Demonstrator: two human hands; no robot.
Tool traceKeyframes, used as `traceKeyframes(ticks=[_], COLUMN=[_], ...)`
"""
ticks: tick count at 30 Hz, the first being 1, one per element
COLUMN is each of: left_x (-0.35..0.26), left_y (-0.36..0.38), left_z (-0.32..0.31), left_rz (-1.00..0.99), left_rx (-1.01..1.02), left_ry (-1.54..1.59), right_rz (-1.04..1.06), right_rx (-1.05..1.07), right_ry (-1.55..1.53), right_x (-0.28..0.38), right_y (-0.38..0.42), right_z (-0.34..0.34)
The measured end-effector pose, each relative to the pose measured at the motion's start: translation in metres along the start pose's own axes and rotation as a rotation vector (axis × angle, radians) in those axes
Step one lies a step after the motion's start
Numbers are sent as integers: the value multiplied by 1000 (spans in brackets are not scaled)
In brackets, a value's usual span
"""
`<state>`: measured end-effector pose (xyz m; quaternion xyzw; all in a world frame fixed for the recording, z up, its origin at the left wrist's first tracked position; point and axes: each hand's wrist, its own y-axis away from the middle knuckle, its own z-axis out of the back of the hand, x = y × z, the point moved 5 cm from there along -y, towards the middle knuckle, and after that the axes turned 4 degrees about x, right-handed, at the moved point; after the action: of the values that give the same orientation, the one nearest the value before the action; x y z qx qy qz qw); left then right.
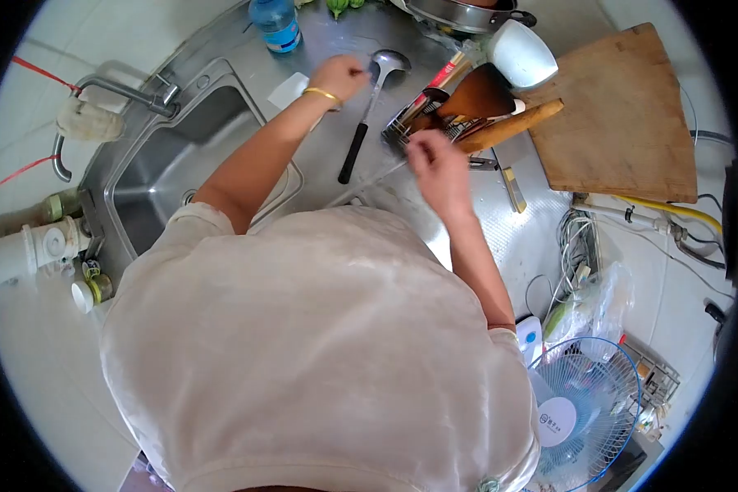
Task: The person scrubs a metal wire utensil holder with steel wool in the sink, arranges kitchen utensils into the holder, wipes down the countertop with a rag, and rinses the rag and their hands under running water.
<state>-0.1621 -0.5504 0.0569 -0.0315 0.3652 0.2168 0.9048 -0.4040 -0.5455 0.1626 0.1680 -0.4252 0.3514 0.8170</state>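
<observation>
My left hand (340, 78), with a yellow bangle at the wrist, is over the steel counter with its fingers curled together. A ladle (369, 115) with a black handle lies just to its right. My right hand (440, 168) is closed and slightly blurred, beside a wire utensil rack (398, 135). Whatever either hand holds, if anything, is hidden. Around the rack lie a dark brown spatula (477, 94), a wooden rolling pin (512, 127) and a brush-like tool with a pale handle (513, 189). A white piece (289, 90) lies under my left wrist.
A steel sink (197, 156) with a tap (131, 94) is at left. A blue-labelled bottle (275, 26), a pan (463, 15) and a white bowl (522, 56) stand at the back. A cutting board (611, 115) and a fan (590, 414) are at right.
</observation>
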Motion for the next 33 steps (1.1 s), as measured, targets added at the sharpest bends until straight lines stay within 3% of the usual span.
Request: traceKeyframes(ticks=[2,4,8,11,14,15,19,21,23,24,27,31,33], left_x=[39,68,83,91,80,77,100,121,149,158,157,122,98], left_y=[18,35,58,63,65,65,60,55,52,51,53,58,51], left_z=[8,6,5,1,9,12,13,14,9,9,14,22,32], left_rz=[100,314,502,511,534,548,563,552,444,391,445,360,236], left_rx=[-130,-130,-32,46,128,162,144,184,97,52,220,122,48], left_ry=[-326,-416,-571,-563,-542,-534,-534,-453,-345,-293,184,837,920], right_rz=[30,-35,-509,-426,-715,-725,-511,-363,-256,-174,30,116,127], right_rx=[274,322,342,53,130,245,396,342,319,271,82,-260,-427], right_ry=[-37,-61,-332,-180,-221,-367,-224,-300,-443,-397,-285,-16,134], right_x=[-4,-49,-62,-119,-124,-123,-96,-80,-41,-21,16,51,47], right_y=[2,-3,-33,-64,-71,-73,-63,-50,-31,-25,-12,-8,-15], right_z=[-37,-86,-123,-163,-165,-174,-165,-158,-134,-114,-56,33,59])
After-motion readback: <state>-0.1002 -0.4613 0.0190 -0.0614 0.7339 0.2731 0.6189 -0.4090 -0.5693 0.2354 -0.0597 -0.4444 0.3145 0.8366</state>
